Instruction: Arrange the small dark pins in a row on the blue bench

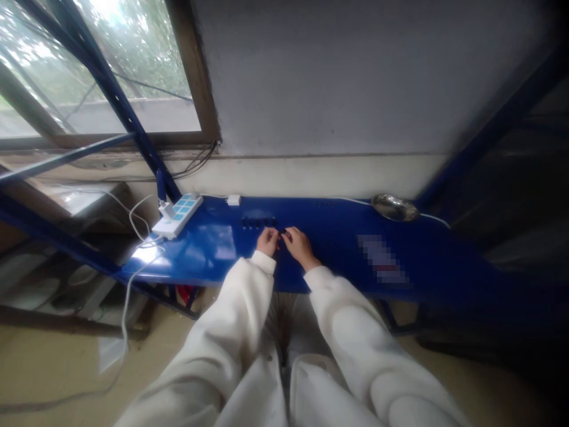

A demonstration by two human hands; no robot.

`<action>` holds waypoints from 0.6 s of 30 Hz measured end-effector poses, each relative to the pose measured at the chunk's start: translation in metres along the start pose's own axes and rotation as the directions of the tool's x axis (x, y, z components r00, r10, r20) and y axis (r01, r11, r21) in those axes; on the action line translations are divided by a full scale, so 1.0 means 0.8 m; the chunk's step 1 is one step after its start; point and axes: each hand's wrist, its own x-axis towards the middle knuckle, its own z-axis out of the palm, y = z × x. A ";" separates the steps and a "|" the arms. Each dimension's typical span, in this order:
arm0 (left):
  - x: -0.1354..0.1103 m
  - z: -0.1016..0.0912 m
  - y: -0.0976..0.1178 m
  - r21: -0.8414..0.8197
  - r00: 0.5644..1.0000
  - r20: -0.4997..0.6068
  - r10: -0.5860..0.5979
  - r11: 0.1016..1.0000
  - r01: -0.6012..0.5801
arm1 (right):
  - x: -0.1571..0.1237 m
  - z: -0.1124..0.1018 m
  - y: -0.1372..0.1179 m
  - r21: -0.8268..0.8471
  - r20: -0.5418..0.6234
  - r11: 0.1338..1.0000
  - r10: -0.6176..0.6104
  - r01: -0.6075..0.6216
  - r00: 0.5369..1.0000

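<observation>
My left hand (267, 241) and my right hand (297, 244) meet over the front half of a blue table (338, 261), fingers bent and pinched. Between their fingertips is a small dark piece (281, 235), mostly covered, so its kind does not show. Just beyond my left hand stands a row of several small black pieces (258, 223) on the tabletop. They look like short cylinders, but are too small to name.
A white power strip (178, 216) with a plugged-in adapter lies at the table's left end, its cable hanging to the floor. A white charger block (233, 200) sits at the back edge. At the back right is a shiny metal bowl (395, 207). Blue frame posts (120, 101) flank the table.
</observation>
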 end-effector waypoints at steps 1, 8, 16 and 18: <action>0.000 0.000 0.001 0.012 1.000 -0.002 -0.005 1.000 0.005 | 0.001 0.001 0.002 0.027 -0.033 0.999 0.035 -0.034 0.999; -0.006 0.000 0.011 0.077 0.997 0.044 -0.057 0.996 0.054 | 0.034 -0.007 0.033 0.097 -0.085 0.970 0.233 -0.224 0.969; -0.011 0.003 0.019 0.104 0.994 0.049 -0.103 0.990 0.097 | 0.089 -0.010 0.079 -0.055 0.029 0.909 0.415 -0.413 0.910; -0.011 0.003 0.018 0.114 0.993 0.055 -0.104 0.989 0.097 | 0.095 -0.004 0.089 -0.075 0.050 0.908 0.416 -0.412 0.908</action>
